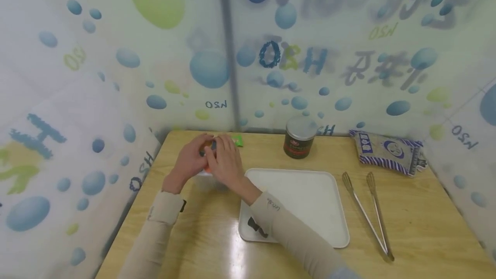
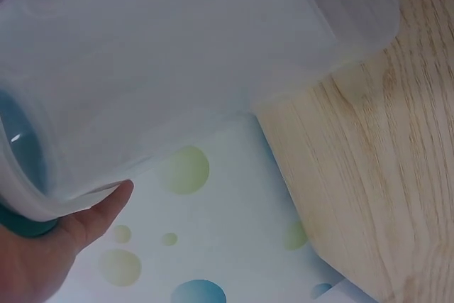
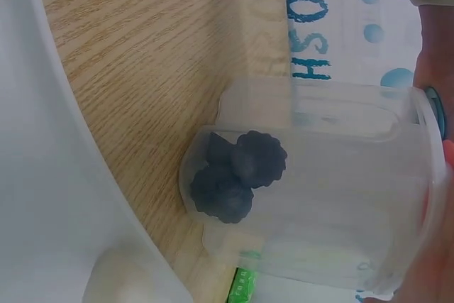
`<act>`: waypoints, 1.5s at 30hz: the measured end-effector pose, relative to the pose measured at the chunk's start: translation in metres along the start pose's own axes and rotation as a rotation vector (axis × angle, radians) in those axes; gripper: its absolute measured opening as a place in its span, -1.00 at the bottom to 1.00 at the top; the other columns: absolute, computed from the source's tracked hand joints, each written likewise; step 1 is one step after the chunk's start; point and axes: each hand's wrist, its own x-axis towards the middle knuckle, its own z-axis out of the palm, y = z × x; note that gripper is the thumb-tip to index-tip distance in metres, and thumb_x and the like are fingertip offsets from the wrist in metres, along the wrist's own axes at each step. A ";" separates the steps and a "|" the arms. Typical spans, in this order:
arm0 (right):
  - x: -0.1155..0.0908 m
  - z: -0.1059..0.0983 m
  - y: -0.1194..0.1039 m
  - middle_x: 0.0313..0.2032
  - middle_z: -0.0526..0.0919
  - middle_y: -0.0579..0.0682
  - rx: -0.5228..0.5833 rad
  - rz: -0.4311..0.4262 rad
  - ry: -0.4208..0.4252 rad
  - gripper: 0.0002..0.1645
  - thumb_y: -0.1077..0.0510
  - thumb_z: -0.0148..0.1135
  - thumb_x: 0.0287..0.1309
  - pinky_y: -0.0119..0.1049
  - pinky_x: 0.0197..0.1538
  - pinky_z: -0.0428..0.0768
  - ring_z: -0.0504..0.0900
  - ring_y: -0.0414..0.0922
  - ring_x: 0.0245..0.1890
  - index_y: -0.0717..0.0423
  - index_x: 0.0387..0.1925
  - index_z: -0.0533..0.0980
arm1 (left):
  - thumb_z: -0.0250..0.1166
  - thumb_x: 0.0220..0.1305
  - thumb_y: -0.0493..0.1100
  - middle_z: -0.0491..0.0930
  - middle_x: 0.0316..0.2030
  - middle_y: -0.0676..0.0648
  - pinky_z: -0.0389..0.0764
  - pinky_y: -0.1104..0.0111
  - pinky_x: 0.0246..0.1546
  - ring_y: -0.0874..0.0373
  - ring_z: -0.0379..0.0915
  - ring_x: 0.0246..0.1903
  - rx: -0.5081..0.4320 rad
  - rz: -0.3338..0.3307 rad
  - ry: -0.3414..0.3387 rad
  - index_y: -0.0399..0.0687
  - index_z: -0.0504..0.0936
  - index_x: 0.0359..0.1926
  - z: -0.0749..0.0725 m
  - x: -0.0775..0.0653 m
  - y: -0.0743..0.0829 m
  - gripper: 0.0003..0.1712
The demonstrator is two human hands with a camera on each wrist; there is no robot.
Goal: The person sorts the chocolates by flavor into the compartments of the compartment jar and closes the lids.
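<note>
Head view: the tub (image 1: 211,181) is at the far left of the bench (image 1: 209,231), left of the tray (image 1: 296,203). Its top is covered by both hands. Grip, left hand (image 1: 191,155): tub held by its top, fingers bent round it. Grip, right hand (image 1: 226,162): tub held from the other side, fingers laid over the top, thumb across the near edge. Whether the tub is seated on the bench or slightly raised can't be told. A green packet (image 1: 237,141) is seen just behind the right hand. The tray is partly hidden by the right sleeve (image 1: 294,231). Tin (image 1: 299,137) stood upright behind the tray, contents hidden. Printed bag (image 1: 389,152) laid at the far right, contents hidden. Tongs (image 1: 372,218) laid right of the tray, arms spread.

Left wrist view: the tub is seen as a cloudy, see-through body. A teal ring (image 2: 30,226) is shown at its top, with a left-hand digit pressed along the edge.

Right wrist view: dark ridged lumps (image 3: 221,193) are seen inside the tub, bunched at its base; exact count can't be told. The top is bordered by the right hand.
</note>
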 end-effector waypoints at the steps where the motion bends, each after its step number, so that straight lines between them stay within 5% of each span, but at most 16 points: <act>1: 0.000 0.000 -0.001 0.37 0.37 0.13 0.003 0.004 -0.005 -0.34 -0.21 -0.30 0.53 0.05 0.46 0.30 0.23 0.06 0.48 0.17 0.28 0.37 | 0.34 0.26 -0.06 0.52 0.25 -0.21 0.47 -0.08 0.22 -0.18 0.51 0.16 -0.002 0.000 -0.001 -0.15 0.54 0.20 0.000 0.000 0.000 -0.48; 6: 0.001 0.001 -0.001 0.37 0.36 0.11 0.020 0.007 -0.031 -0.32 -0.23 -0.34 0.54 0.04 0.45 0.31 0.22 0.05 0.48 0.15 0.30 0.36 | 0.32 0.27 -0.06 0.54 0.21 -0.21 0.51 -0.09 0.16 -0.18 0.54 0.11 -0.006 -0.003 0.003 -0.15 0.53 0.20 -0.002 -0.002 0.000 -0.49; 12: 0.012 0.000 0.008 0.28 0.44 0.15 0.101 -0.027 -0.001 -0.49 -0.02 -0.23 0.56 -0.06 0.38 0.42 0.42 0.05 0.31 0.22 0.26 0.39 | 0.21 0.36 -0.13 0.60 0.05 -0.22 0.56 -0.07 0.01 -0.15 0.57 -0.03 0.052 0.020 0.098 -0.20 0.54 0.14 0.003 -0.003 0.003 -0.60; 20: 0.023 0.000 0.017 0.41 0.39 0.12 0.322 0.243 -0.243 -0.34 -0.15 -0.25 0.56 0.09 0.35 0.43 0.42 0.08 0.38 0.08 0.50 0.14 | 0.04 0.44 0.00 0.45 0.26 -0.22 0.21 -0.42 0.18 -0.19 0.26 0.35 0.178 -0.196 0.161 -0.17 0.47 0.19 0.010 -0.022 0.020 -0.54; 26: 0.031 -0.002 0.026 0.45 0.33 0.06 0.443 0.150 -0.438 -0.28 -0.26 -0.23 0.53 0.02 0.44 0.34 0.35 0.06 0.43 -0.01 0.52 0.17 | 0.01 0.45 0.17 0.30 0.34 -0.32 -0.05 -0.48 0.26 -0.33 0.03 0.42 0.274 -0.267 0.148 -0.20 0.36 0.32 0.012 -0.045 0.030 -0.35; 32: 0.049 -0.007 0.043 0.43 0.38 0.02 0.512 0.059 -0.546 -0.31 -0.23 -0.09 0.50 -0.02 0.45 0.33 0.33 0.03 0.45 0.03 0.46 0.30 | 0.07 0.33 0.37 0.37 0.21 -0.50 0.20 -0.47 0.10 -0.50 0.24 0.22 0.482 -0.255 0.220 -0.34 0.40 0.30 0.024 -0.050 0.047 -0.10; 36: 0.047 -0.009 0.048 0.34 0.49 0.03 0.463 0.054 -0.455 -0.35 -0.24 -0.09 0.49 -0.02 0.36 0.45 0.45 0.03 0.36 0.03 0.38 0.39 | 0.08 0.30 0.40 0.36 0.19 -0.52 0.26 -0.44 0.09 -0.51 0.26 0.19 0.521 -0.294 0.250 -0.35 0.41 0.29 0.031 -0.046 0.056 -0.06; 39: 0.032 -0.008 0.044 0.29 0.53 0.05 0.412 0.021 -0.230 -0.43 -0.17 -0.09 0.51 -0.01 0.30 0.51 0.51 0.04 0.30 0.07 0.30 0.44 | 0.05 0.32 0.43 0.32 0.23 -0.51 0.22 -0.45 0.11 -0.50 0.21 0.24 0.507 -0.338 0.190 -0.34 0.35 0.33 0.026 -0.044 0.057 -0.03; 42: 0.005 -0.005 0.033 0.27 0.52 0.12 0.323 -0.093 0.029 -0.51 -0.04 -0.11 0.51 0.04 0.31 0.47 0.49 0.08 0.30 0.17 0.20 0.48 | -0.06 0.36 0.46 0.29 0.28 -0.47 0.16 -0.46 0.16 -0.48 0.15 0.30 0.434 -0.380 0.089 -0.28 0.31 0.38 0.012 -0.045 0.054 -0.03; 45: -0.025 -0.001 0.017 0.30 0.47 0.19 0.203 -0.250 0.159 -0.48 -0.01 -0.11 0.48 0.09 0.39 0.38 0.40 0.13 0.37 0.27 0.19 0.49 | -0.22 0.41 0.49 0.27 0.34 -0.41 0.08 -0.48 0.20 -0.46 0.11 0.34 0.303 -0.419 0.029 -0.20 0.33 0.39 -0.006 -0.048 0.048 -0.05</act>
